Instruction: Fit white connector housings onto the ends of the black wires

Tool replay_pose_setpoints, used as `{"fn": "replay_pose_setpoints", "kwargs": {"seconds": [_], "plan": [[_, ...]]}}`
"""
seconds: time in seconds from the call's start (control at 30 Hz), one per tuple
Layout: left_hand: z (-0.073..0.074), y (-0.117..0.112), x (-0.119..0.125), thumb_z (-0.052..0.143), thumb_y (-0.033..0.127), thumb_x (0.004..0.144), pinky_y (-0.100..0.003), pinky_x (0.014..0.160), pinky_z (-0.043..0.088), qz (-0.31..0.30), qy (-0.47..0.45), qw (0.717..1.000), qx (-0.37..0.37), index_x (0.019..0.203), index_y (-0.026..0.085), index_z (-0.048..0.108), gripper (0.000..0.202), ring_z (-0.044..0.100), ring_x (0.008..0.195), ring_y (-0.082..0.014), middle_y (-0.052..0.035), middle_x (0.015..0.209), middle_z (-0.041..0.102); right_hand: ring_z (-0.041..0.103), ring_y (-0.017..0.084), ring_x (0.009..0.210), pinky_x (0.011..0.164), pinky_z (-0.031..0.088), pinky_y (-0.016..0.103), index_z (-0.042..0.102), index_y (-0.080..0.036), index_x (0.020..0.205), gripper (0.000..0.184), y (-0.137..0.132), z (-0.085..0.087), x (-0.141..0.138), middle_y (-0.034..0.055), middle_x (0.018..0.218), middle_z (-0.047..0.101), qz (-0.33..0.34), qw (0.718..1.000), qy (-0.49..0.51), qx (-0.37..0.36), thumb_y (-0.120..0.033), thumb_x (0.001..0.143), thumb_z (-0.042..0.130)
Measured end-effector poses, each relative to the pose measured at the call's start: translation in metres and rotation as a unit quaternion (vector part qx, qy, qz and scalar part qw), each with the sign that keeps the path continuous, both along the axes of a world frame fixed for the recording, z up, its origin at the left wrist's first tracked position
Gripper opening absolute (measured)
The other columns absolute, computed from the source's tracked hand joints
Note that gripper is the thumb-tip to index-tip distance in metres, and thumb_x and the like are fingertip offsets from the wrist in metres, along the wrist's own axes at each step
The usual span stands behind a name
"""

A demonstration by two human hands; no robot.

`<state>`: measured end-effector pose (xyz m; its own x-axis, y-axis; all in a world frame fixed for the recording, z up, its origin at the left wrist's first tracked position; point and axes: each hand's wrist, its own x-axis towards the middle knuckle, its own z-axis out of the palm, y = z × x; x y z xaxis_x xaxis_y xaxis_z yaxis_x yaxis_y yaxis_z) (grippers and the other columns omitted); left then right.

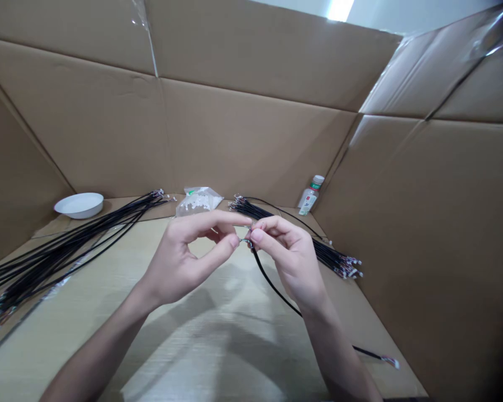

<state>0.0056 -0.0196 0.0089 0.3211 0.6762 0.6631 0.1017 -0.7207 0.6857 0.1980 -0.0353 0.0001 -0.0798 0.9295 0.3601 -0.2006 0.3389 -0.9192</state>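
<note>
A black cable (272, 286) with thin loose wires at its end is held up over the middle of the table. My right hand (291, 254) pinches this end between thumb and index finger, around the coloured wires. From the left, my left hand (193, 254) meets it, its thumb and bent fingers closed at a thin wire and its index finger reaching to the right fingertips. The fingers partly hide the wire tips. The cable passes behind my right forearm, and its other end, a small white connector (396, 363), lies at the lower right.
A bundle of black cables (67, 245) lies at left, a second bundle (331, 257) at right. Along the back are a white bowl (79, 205), a clear bag of small white pieces (199, 200) and a plastic bottle (311, 195). Cardboard walls (251, 139) enclose the table.
</note>
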Motion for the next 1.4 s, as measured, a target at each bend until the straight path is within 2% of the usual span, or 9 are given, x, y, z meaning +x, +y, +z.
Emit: {"fn": "replay_pose_setpoints", "kwargs": {"seconds": [0.1,0.23,0.33,0.43,0.57,0.77,0.9,1.17,1.4], "plan": [[0.001,-0.001,0.000,0.070,0.014,0.095,-0.024,0.077,0.056,0.001,0.001,1.000,0.019,0.111,0.030,0.078,0.024,0.071,0.088,-0.0117,0.0022,0.103,0.079,0.061,0.010,0.076,0.075,0.050,0.024,0.075,-0.022,0.087,0.008,0.000,-0.002,-0.001,-0.0019,0.083,0.069,0.003,1.000,0.008,0.001,-0.028,0.089,0.080],[0.002,-0.001,0.000,0.070,0.014,0.093,-0.028,0.076,0.054,0.023,0.011,0.998,0.060,0.102,0.025,0.079,0.017,0.071,0.082,-0.0129,0.0008,0.093,0.079,0.061,0.010,0.079,0.077,0.051,0.024,0.073,-0.022,0.089,0.008,0.001,-0.007,-0.004,-0.0023,0.087,0.068,-0.003,0.999,0.035,0.002,-0.029,0.091,0.078],[0.002,0.000,0.000,0.070,0.014,0.093,-0.028,0.074,0.054,0.024,0.006,0.998,0.057,0.099,0.024,0.078,0.014,0.071,0.080,-0.0133,0.0005,0.089,0.078,0.065,0.010,0.082,0.079,0.053,0.023,0.072,-0.024,0.096,0.013,0.001,-0.008,-0.006,-0.0025,0.090,0.071,-0.019,0.998,0.057,0.008,-0.027,0.089,0.082],[0.001,0.000,0.000,0.070,0.015,0.094,-0.028,0.073,0.054,0.015,0.001,0.999,0.038,0.100,0.026,0.078,0.015,0.070,0.080,-0.0137,0.0005,0.090,0.078,0.068,0.010,0.082,0.079,0.055,0.023,0.068,-0.025,0.106,0.026,0.000,-0.007,-0.008,-0.0036,0.088,0.075,-0.022,0.997,0.078,0.015,-0.023,0.085,0.084],[0.002,0.000,0.000,0.073,0.019,0.093,-0.027,0.072,0.056,-0.010,-0.022,1.000,-0.019,0.103,0.028,0.078,0.014,0.071,0.082,-0.0145,-0.0003,0.094,0.078,0.068,0.010,0.076,0.073,0.056,0.023,0.063,-0.027,0.110,0.034,-0.002,-0.003,-0.011,-0.0053,0.083,0.075,-0.051,0.993,0.089,0.051,-0.018,0.084,0.084],[0.002,0.005,-0.001,0.079,0.028,0.091,-0.026,0.065,0.057,-0.078,-0.073,0.987,-0.116,0.116,0.024,0.066,0.028,0.073,0.075,-0.0158,-0.0007,0.081,0.074,0.070,0.016,0.073,0.077,0.060,0.034,0.057,-0.029,0.112,0.043,-0.013,0.001,-0.011,-0.0051,0.081,0.074,-0.140,0.980,0.017,0.141,-0.009,0.081,0.080],[-0.001,0.008,-0.005,0.076,0.025,0.094,-0.025,0.070,0.057,-0.123,-0.062,0.982,-0.130,0.120,0.027,0.063,0.029,0.073,0.078,-0.0151,0.0006,0.080,0.073,0.071,0.016,0.073,0.078,0.060,0.035,0.054,-0.030,0.116,0.049,-0.018,0.005,-0.006,-0.0055,0.079,0.075,-0.121,0.981,-0.022,0.152,-0.007,0.082,0.080],[0.002,0.004,-0.006,0.069,0.022,0.098,-0.024,0.073,0.056,-0.068,0.015,0.997,-0.017,0.105,0.027,0.072,0.009,0.069,0.084,-0.0133,-0.0009,0.095,0.073,0.074,0.019,0.076,0.078,0.060,0.041,0.052,-0.029,0.118,0.048,-0.017,0.009,0.000,-0.0040,0.080,0.075,-0.091,0.986,-0.053,0.126,-0.013,0.084,0.081],[0.005,0.003,-0.004,0.070,0.021,0.096,-0.025,0.072,0.056,-0.037,0.020,0.999,0.006,0.101,0.027,0.077,0.010,0.070,0.082,-0.0139,-0.0002,0.091,0.077,0.072,0.016,0.075,0.072,0.059,0.032,0.053,-0.029,0.118,0.045,-0.010,0.007,0.002,-0.0050,0.081,0.075,-0.041,0.997,-0.002,0.061,-0.018,0.084,0.082]]}}
